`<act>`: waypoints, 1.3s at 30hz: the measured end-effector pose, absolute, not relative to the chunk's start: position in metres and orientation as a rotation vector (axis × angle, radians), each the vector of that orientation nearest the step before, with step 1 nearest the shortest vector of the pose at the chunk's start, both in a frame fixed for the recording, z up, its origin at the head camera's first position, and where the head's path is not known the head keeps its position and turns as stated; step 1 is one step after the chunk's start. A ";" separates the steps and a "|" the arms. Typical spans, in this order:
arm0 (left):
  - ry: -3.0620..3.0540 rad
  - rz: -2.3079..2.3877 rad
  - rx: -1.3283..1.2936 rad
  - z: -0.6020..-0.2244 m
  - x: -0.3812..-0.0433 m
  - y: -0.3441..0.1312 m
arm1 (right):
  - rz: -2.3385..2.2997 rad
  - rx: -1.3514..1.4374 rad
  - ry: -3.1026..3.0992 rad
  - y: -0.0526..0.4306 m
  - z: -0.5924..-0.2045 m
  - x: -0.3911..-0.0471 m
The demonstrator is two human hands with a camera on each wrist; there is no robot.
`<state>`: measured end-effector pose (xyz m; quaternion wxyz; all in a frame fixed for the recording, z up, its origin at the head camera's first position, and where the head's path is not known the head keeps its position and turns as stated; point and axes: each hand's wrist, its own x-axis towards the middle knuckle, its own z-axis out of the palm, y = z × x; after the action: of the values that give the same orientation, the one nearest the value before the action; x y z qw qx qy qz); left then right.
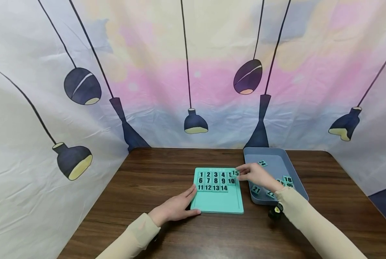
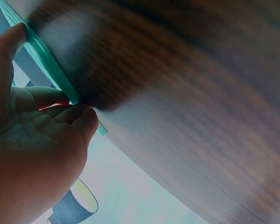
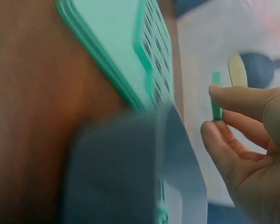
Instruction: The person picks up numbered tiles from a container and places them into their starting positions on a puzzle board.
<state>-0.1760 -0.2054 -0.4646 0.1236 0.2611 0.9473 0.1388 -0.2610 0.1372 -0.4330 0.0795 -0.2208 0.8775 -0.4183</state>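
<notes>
A mint-green number board [image 1: 216, 203] lies on the table, with tiles 1 to 14 set in rows from its top. My right hand [image 1: 257, 175] pinches the tile numbered 15 [image 1: 235, 173] above the board's upper right corner, partly covering tile 5. In the right wrist view that tile [image 3: 216, 98] stands on edge between thumb and fingers, raised off the board. My left hand [image 1: 177, 205] rests against the board's left edge, fingers and thumb spread along it. The left wrist view shows its fingertips touching the board's rim [image 2: 49, 63].
Right of the board stands a blue-grey tray [image 1: 278, 155] holding loose tiles, among them 24 [image 1: 262, 163], 21 [image 1: 256, 189] and 18 [image 1: 287, 179]. The right forearm crosses over the tray. A curtain printed with lamps [image 1: 196, 124] hangs behind the dark wooden table [image 1: 160, 172].
</notes>
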 end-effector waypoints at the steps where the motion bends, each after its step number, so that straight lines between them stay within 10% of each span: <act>1: 2.764 0.406 0.763 -0.464 -0.176 -0.205 | -1.239 -0.684 2.619 0.133 -0.434 -0.257; 39: 2.767 0.426 0.756 -0.463 -0.175 -0.205 | -1.051 -0.751 2.817 0.129 -0.422 -0.248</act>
<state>-0.1752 -0.2051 -0.4631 0.1204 0.2588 0.9472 0.1458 -0.2478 0.1286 -0.4219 0.0216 -0.2422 0.9088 -0.3390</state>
